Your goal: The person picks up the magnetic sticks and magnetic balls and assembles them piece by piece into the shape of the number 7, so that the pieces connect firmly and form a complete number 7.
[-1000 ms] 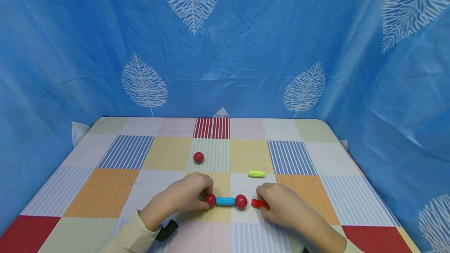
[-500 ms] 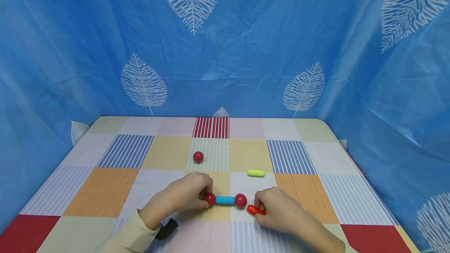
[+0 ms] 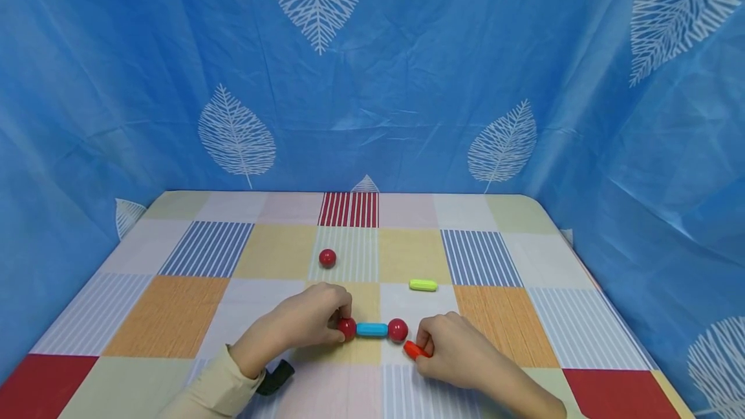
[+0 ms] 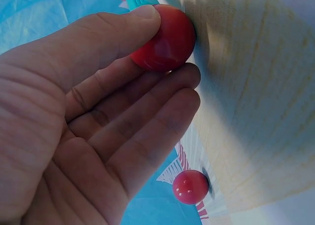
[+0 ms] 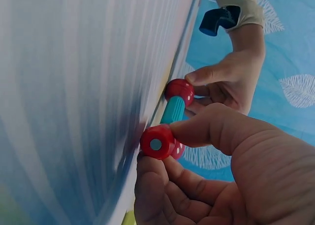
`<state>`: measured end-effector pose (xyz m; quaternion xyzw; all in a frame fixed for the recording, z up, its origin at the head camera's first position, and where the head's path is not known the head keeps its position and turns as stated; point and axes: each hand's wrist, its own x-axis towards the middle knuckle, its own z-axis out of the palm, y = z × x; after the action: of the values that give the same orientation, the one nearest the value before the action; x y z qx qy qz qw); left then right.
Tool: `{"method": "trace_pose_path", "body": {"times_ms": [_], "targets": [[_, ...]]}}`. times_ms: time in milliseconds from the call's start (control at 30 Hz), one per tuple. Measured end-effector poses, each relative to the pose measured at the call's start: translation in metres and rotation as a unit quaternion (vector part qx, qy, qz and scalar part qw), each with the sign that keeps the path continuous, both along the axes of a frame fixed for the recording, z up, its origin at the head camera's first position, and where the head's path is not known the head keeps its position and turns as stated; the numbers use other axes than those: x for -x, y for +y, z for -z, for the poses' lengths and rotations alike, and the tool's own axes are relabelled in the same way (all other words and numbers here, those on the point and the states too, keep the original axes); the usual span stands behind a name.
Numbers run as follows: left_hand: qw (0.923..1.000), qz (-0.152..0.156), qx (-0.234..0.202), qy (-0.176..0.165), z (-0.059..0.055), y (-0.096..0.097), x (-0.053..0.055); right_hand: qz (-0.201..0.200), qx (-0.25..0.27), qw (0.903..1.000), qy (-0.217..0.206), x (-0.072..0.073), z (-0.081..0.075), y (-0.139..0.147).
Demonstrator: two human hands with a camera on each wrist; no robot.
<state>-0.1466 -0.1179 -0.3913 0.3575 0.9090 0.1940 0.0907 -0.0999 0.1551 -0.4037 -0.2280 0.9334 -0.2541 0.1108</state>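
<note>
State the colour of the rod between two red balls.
The rod is bright blue, shown best in the head view.

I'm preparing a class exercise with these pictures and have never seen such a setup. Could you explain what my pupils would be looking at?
There is no robot here, just a person's two bare hands. The wide picture comes from a camera worn on the head, looking forward and down; the two close-ups come from a camera on each wrist. Over a patchwork tablecloth, the left hand pinches a red ball at one end of a blue rod; a second red ball sits at the other end. The right hand pinches a red rod close to that second ball. Farther back lie a third red ball and a yellow-green rod, neither held.
</note>
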Motion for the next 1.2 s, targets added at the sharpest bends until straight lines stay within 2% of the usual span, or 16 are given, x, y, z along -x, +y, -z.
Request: {"method": "trace_pose_path", "body": {"times_ms": [200, 400, 533, 700, 1000, 1200], "targets": [[1.0000, -0.003, 0.002, -0.002, 0.000, 0.000, 0.000, 0.017, 0.019, 0.9994, -0.023, -0.002, 0.000, -0.002], [1.0000, 0.000, 0.000, 0.003, 0.000, -0.001, 0.000, 0.029, 0.089, 0.9899, -0.107, -0.001, 0.002, -0.004], [1.0000, 0.000, 0.001, 0.004, 0.000, -0.001, 0.000, 0.044, 0.136, 0.9762, -0.163, -0.001, 0.005, -0.006], [1.0000, 0.003, 0.003, 0.005, 0.000, -0.001, 0.001, 0.075, 0.201, 0.9485, -0.233, 0.000, 0.010, -0.007], [1.0000, 0.006, 0.000, 0.006, 0.001, -0.001, 0.001, 0.097, 0.271, 0.9127, -0.290, 0.005, 0.016, -0.007], [1.0000, 0.006, 0.000, 0.007, 0.001, -0.001, 0.001, 0.100, 0.289, 0.8993, -0.312, 0.007, 0.018, -0.007]]}}
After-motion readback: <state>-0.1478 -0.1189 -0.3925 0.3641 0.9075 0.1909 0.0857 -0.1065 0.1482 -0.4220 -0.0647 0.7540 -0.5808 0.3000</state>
